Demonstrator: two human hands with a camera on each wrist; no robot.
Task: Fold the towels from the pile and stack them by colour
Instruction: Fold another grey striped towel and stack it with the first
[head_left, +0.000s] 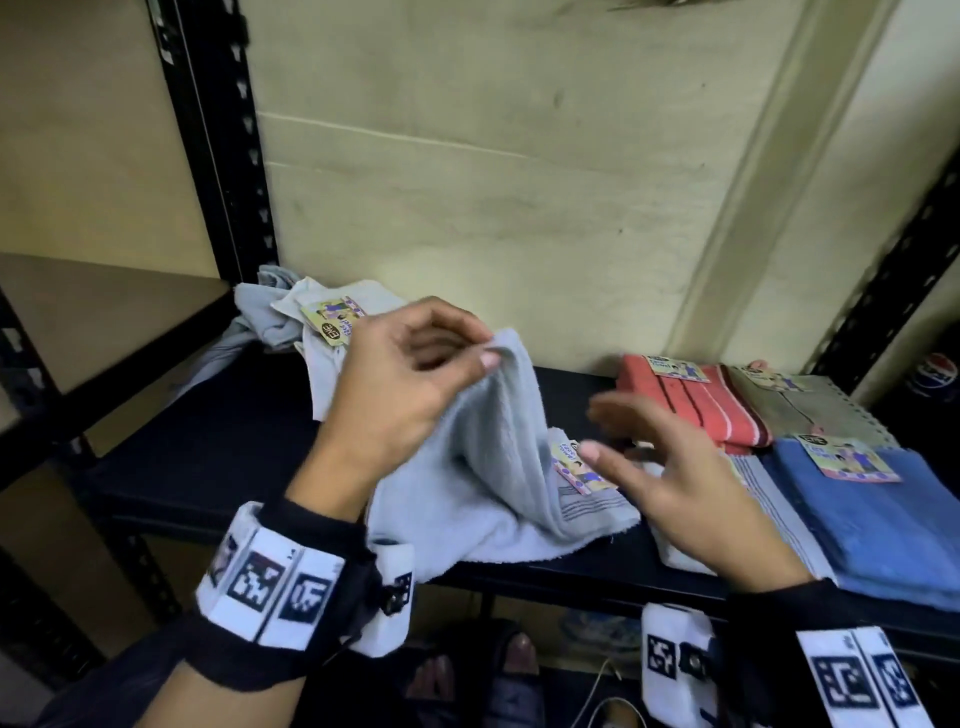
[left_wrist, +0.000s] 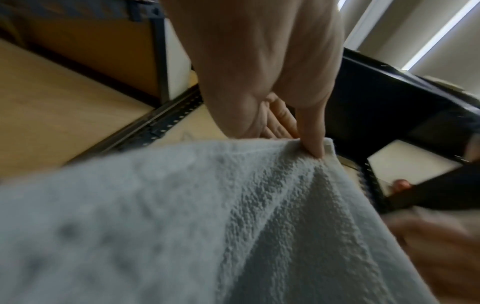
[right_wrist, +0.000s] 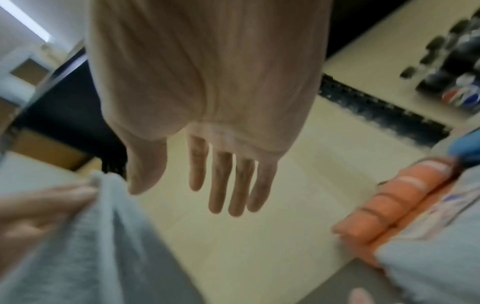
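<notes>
Leftmost, unfolded towel pile (head_left: 291, 312) sat at shelf (head_left: 218, 441) back. Left hand (head_left: 395, 389) pinched grey towel (head_left: 483, 467) corner, lifting it off shelf. Right hand (head_left: 670, 467) hovered beside it, fingers (right_wrist: 221, 181) spread, holding nothing. Red towel (head_left: 691, 405), blue towel (head_left: 872, 514) lay folded far right.

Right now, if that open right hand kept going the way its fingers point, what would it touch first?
Probably the light grey towel that the left hand pinches up by an edge. The right hand is open, fingers aimed left and slightly away toward that draped cloth; depth is unclear, so it might pass just behind it.
</notes>
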